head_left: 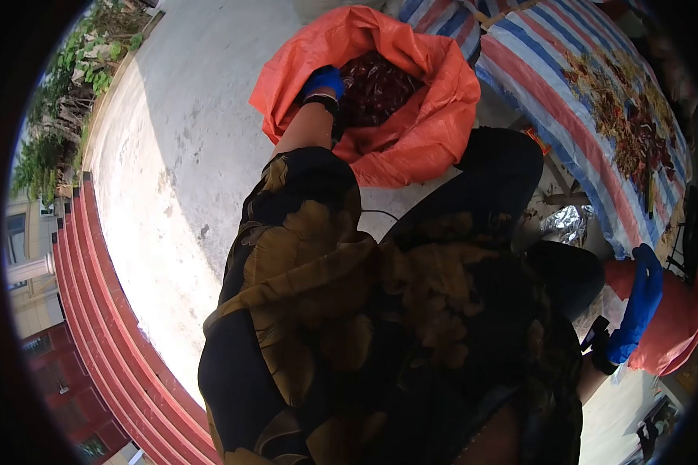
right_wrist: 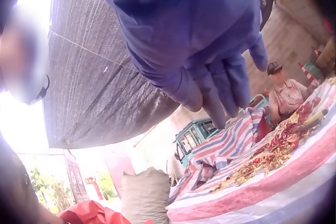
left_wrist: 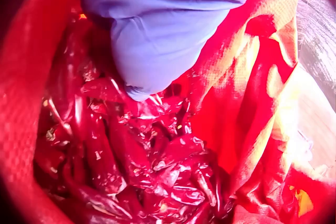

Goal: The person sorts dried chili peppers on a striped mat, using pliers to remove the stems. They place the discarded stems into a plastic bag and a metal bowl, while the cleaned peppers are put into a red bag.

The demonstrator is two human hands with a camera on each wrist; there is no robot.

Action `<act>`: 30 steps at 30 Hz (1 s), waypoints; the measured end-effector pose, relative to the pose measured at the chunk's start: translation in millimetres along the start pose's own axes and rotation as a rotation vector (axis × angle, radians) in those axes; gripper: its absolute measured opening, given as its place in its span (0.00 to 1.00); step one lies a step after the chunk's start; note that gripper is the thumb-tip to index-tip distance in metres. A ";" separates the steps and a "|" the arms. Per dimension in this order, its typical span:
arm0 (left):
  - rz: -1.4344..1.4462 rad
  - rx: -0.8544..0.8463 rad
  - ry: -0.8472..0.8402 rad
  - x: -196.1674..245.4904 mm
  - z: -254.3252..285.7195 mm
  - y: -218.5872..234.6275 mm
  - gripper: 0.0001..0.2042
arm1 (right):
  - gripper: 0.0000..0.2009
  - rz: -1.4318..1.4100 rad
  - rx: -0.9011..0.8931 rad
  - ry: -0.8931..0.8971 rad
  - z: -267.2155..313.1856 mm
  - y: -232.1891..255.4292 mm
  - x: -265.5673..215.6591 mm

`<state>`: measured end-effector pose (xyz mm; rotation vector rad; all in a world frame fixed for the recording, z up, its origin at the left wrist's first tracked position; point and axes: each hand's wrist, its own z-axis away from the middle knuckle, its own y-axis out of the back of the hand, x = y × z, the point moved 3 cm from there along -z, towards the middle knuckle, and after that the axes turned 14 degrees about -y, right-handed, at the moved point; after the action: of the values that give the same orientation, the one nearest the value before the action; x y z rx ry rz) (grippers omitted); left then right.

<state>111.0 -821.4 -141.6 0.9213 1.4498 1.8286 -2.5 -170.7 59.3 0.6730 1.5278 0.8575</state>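
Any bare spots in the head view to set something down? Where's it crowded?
Bare: concrete between the red steps and orange bag; also the striped sheet between its bag-side edge and the strewn scraps. Crowded: the bag's mouth, with red chillies and the left hand.

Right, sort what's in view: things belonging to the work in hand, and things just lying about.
Likely the work: left hand, reaching into the red sack; red peppers inside it; striped sheet with scraps on it; right hand, near the sheet.

Probably just about: pale stuffed sack; green vehicle; red steps; plants.
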 end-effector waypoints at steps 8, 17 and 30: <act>0.212 -0.127 -0.252 10.3 9.3 25.3 0.19 | 0.11 -0.027 -0.078 0.037 -5.8 -7.2 -0.5; 0.684 0.029 -0.241 -33.6 38.9 32.6 0.16 | 0.11 -0.104 -0.200 0.054 -5.5 -16.4 3.6; 1.046 -0.023 -0.653 189.6 85.1 127.9 0.10 | 0.09 -0.179 -0.048 0.079 14.8 -4.7 -2.5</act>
<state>68.4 -646.7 23.4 2.2738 0.5187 1.8387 12.8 -173.3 56.4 0.4637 1.6064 0.7896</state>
